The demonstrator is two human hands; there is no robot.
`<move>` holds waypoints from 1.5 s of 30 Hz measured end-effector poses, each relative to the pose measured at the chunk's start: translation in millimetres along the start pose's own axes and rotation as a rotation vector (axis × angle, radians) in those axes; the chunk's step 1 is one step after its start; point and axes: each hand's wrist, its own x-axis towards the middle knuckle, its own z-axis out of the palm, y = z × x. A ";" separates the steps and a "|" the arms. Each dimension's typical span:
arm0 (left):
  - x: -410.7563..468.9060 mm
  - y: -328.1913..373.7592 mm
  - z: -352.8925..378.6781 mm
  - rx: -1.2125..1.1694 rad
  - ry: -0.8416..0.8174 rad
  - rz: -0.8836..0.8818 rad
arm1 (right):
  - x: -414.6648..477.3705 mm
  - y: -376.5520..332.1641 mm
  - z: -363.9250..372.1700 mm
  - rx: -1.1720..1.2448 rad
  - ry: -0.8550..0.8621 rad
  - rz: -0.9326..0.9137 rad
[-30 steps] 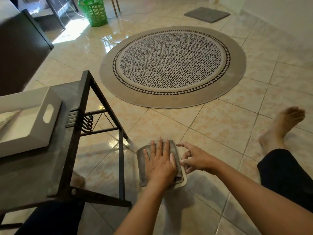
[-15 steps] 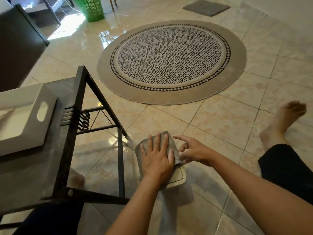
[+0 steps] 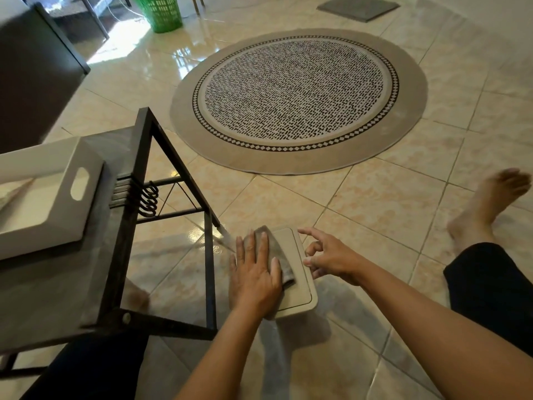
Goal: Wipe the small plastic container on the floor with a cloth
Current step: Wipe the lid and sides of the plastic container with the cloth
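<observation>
A small beige plastic container (image 3: 300, 293) with a flat lid sits on the tiled floor just in front of me. A grey cloth (image 3: 278, 255) lies over the lid's left part. My left hand (image 3: 255, 275) presses flat on the cloth, fingers spread and pointing away. My right hand (image 3: 326, 256) touches the container's right edge with its fingertips, fingers apart. The lid's right half and near corner are uncovered.
A low black metal-framed table (image 3: 138, 215) stands close on the left, carrying a white tray (image 3: 57, 197). A round patterned rug (image 3: 297, 96) lies ahead. My bare right foot (image 3: 484, 203) and dark trouser leg are at the right. A green basket (image 3: 161, 13) stands far back.
My left hand has slid the cloth leftwards across the lid, uncovering more of its right side. My right hand stays at the container's right edge.
</observation>
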 end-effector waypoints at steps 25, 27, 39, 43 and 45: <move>38.8 36.0 -0.5 0.167 -0.044 0.132 | -2.9 -7.7 -4.4 0.054 -0.094 0.082; 38.4 37.3 1.4 0.158 -0.042 0.124 | -0.8 -10.5 -3.9 0.051 -0.103 0.097; -18.4 11.1 2.6 0.094 -0.025 0.065 | -1.3 -13.5 3.0 0.086 -0.023 0.106; -40.5 29.4 15.3 0.176 -0.049 0.170 | -2.8 -17.1 1.7 0.065 -0.042 0.116; -30.3 38.2 15.7 0.176 -0.048 0.182 | -3.1 -18.5 0.9 0.038 -0.052 0.115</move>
